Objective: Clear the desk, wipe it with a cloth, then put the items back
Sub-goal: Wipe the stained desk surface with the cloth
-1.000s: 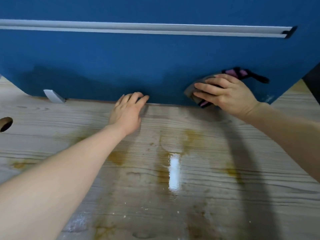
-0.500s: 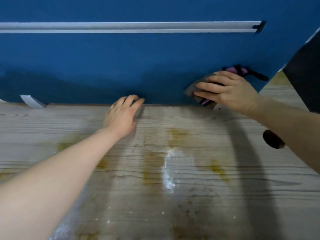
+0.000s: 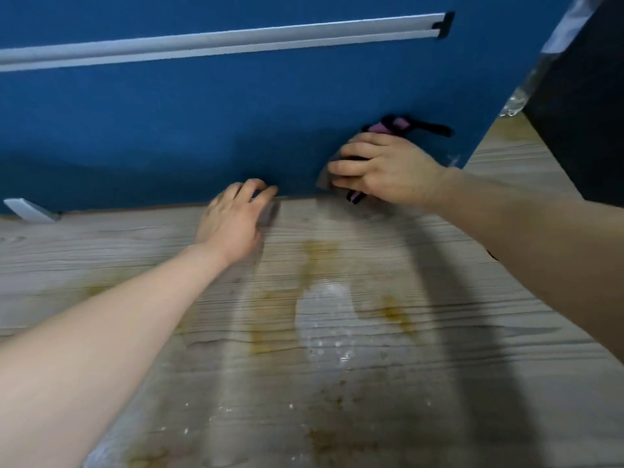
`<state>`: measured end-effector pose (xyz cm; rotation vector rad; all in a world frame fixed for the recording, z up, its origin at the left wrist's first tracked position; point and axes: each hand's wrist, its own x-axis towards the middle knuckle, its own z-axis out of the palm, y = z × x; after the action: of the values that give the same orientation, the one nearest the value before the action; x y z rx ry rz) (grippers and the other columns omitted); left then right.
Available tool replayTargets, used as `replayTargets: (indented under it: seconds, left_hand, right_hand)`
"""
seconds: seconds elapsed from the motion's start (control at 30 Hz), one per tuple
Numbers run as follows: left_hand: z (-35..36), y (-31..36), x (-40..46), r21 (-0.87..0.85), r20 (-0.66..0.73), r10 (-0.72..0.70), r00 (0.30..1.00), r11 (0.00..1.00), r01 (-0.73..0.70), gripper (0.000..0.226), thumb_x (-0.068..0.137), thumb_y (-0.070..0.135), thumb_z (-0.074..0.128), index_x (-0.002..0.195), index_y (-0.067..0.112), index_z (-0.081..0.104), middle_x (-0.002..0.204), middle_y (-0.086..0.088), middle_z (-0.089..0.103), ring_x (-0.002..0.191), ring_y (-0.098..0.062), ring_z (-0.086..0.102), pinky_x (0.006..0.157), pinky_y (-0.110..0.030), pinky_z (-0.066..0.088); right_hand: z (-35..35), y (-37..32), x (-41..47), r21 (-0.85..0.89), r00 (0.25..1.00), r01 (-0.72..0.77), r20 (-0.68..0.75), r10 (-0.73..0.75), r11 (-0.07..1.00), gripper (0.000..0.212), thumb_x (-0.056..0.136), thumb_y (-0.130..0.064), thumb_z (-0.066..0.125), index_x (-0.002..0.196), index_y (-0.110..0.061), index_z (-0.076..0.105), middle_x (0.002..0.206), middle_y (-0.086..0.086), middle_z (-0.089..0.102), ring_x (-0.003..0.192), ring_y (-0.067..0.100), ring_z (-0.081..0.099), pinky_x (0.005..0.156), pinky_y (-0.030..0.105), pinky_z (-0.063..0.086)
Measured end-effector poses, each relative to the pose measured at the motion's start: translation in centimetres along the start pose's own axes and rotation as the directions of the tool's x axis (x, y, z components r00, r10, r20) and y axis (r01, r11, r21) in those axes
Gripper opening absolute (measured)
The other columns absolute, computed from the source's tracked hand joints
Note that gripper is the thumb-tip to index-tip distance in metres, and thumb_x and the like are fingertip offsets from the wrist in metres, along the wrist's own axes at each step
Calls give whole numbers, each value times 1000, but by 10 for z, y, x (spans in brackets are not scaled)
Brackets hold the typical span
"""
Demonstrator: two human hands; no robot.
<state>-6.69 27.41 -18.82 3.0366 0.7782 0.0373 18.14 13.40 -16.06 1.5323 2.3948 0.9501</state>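
Wood-grain bench [image 3: 439, 383] runs back to a blue partition panel [image 3: 236, 123] standing along its far edge; panel's right end stops short, bench carries on past it toward a dark upright surface [image 3: 580, 96] at far right. Grey rail [image 3: 216, 42] crosses the panel high up. Small grey bracket [image 3: 28, 209] sits at the panel's foot, far left. Bench surface between the two forearms is open, marked with yellow-brown stains [image 3: 317, 251] and a wet shiny patch [image 3: 324, 305], with white specks nearer the camera.

Left hand [image 3: 233, 221] lies palm down on the bench at the panel's base, fingers [image 3: 260, 192] fairly straight and close together, tips touching the panel's lower edge; holds nothing.

Right hand [image 3: 388, 170] is raised against the panel's lower right part, just above the bench edge, fingers [image 3: 347, 168] curled over a cloth [image 3: 326, 177] and pressing it onto the panel. Cloth is grey with pink and black parts; it sticks out left of the fingertips, below the palm and above the knuckles, where a black strip trails right. How tight the grip is underneath cannot be told.

Cloth is under the right hand, near but apart from the left fingertips, up and to their right.
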Motion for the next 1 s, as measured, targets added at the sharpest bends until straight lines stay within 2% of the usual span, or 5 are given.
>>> replayTargets:
  seconds: [0.17,0.4,0.67,0.83,1.0]
  left_hand:
    - [6,28,11,-38,-10,60,998,997,-60,70,83,8,55,146,21,29,144,-1,33,130,-26,31,105,-39,30]
    - [6,52,27,-12,-11,115,993,993,-115,68,83,11,57,145,21,31,142,-3,35,127,-27,33,103,-39,32]
    - [17,78,38,22,-55,138,989,990,-137,62,86,15,52,144,23,32,142,-1,37,125,-27,36,100,-38,31]
    - [23,85,40,-22,-31,162,986,986,-163,64,86,16,52,145,23,29,144,0,33,128,-25,32,100,-37,34]
    - [25,102,48,-89,-40,180,983,979,-183,65,85,13,51,145,22,29,144,-1,32,128,-24,32,100,-36,34]
  right_hand:
    - [-8,10,-70,7,987,-150,-52,150,989,52,103,-13,22,94,-13,74,106,6,69,96,30,63,83,42,53]
    - [-1,12,-25,-42,911,-237,-356,207,971,42,104,-18,33,96,-25,74,103,-1,71,98,22,45,81,32,37]
    - [9,0,-104,147,766,-589,-211,607,794,38,100,-30,39,92,-21,75,112,-1,59,99,22,41,82,36,30]
    - [25,-35,-115,351,388,-898,346,854,266,66,78,-49,20,107,-13,68,118,5,57,108,16,37,86,28,31]
    - [17,-28,-108,506,181,-862,256,950,28,49,80,-51,36,100,-18,67,111,3,57,94,1,37,75,12,34]
